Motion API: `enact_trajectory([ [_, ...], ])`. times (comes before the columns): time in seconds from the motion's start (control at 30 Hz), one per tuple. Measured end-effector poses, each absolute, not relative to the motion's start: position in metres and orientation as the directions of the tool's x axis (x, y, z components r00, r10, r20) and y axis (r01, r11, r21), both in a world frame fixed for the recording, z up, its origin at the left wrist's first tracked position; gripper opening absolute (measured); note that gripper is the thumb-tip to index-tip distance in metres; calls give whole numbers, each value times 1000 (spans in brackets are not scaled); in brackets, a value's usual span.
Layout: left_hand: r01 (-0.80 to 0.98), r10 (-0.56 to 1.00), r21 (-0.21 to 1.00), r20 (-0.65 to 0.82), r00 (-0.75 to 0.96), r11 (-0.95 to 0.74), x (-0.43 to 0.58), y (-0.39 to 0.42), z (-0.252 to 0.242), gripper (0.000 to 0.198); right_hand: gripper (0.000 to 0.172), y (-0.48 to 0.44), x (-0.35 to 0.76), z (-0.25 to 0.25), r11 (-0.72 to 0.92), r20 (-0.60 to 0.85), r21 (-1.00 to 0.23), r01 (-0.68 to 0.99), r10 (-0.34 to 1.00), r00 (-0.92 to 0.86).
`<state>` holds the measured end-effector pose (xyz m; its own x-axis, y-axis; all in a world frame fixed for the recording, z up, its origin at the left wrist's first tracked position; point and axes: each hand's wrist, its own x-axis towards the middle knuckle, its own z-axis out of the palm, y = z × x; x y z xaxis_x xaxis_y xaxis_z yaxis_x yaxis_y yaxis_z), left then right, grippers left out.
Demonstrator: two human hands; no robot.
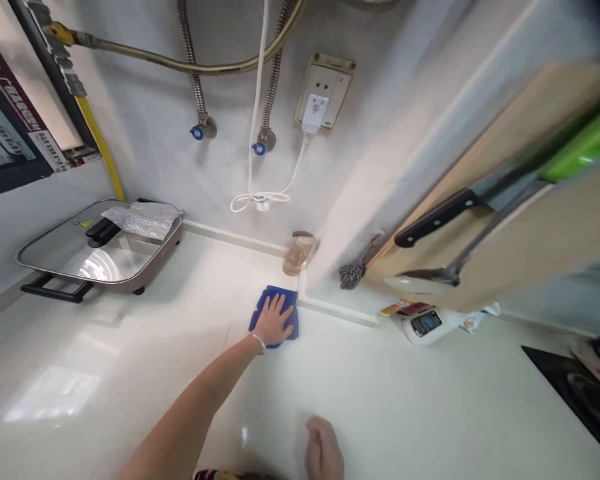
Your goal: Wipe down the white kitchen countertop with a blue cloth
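My left hand point(274, 321) lies flat on a folded blue cloth point(293, 325), its fingers spread and pressing the cloth against the white countertop point(180, 360). A bracelet circles that wrist. Low in the picture, my right hand point(325, 450) is curled into a loose fist near the counter's front; I see nothing in it, though part of it is cut off by the frame. Just beyond the cloth, by the wall corner, stands a small brownish see-through cup or jar point(298, 255).
An electric pan point(145, 270) with a glass lid sits at the back left. To the right, a knife point(435, 220) and other utensils hang by a wooden board point(535, 247), above a white bottle point(425, 327). A power cord point(260, 197) dangles from the wall socket point(330, 80). A dark hob point(580, 393) lies far right.
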<state>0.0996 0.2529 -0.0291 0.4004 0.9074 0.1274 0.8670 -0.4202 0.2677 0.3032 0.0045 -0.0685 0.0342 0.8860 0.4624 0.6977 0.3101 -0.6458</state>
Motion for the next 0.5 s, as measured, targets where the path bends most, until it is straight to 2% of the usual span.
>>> enact_trajectory([
  [0.27,724,769,282,99,631,-630,145,124,-33,69,24,-1,301,-63,290,428,-766,574,896,120],
  [0.5,710,779,338,139,611,-617,113,60,-28,64,29,-12,315,-62,230,366,-815,531,916,165],
])
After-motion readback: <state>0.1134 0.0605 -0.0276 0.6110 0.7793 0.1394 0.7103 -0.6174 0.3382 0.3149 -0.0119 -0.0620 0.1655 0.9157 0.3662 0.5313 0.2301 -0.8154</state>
